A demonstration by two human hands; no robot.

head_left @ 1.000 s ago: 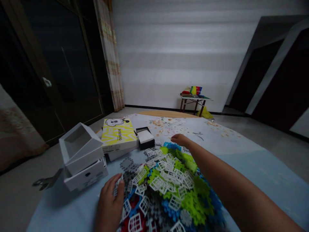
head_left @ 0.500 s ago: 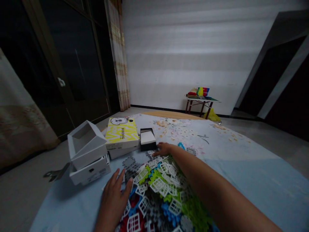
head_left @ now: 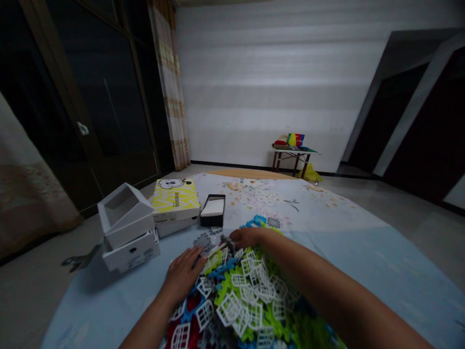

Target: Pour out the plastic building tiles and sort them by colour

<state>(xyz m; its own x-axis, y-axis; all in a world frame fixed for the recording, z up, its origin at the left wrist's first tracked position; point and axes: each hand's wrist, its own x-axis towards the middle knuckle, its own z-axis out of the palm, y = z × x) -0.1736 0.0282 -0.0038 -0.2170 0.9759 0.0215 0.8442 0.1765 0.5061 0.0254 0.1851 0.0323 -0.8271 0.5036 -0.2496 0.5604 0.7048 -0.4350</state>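
Note:
A heap of interlocking plastic toy pieces (head_left: 243, 295), white window shapes with green, blue, red and grey snowflake shapes, lies on a pale blue sheet (head_left: 363, 271) on the floor. My left hand (head_left: 183, 271) rests on the heap's left edge, palm down, fingers stretched out over the pieces. My right hand (head_left: 245, 237) reaches across the heap to its far side, fingers curled down onto the pieces there; whether they grip one I cannot make out. Both forearms lie over the heap.
Left of the heap stand stacked white open boxes (head_left: 125, 228), a yellow box with a cartoon print (head_left: 175, 201) and a small black box with a white insert (head_left: 212, 209). A metal tool (head_left: 78, 261) lies on the floor. A small table (head_left: 292, 155) stands by the far wall.
My left hand slid forward and right onto the heap. My right hand drew back from near the black box to the heap's far edge. The camera shifted slightly.

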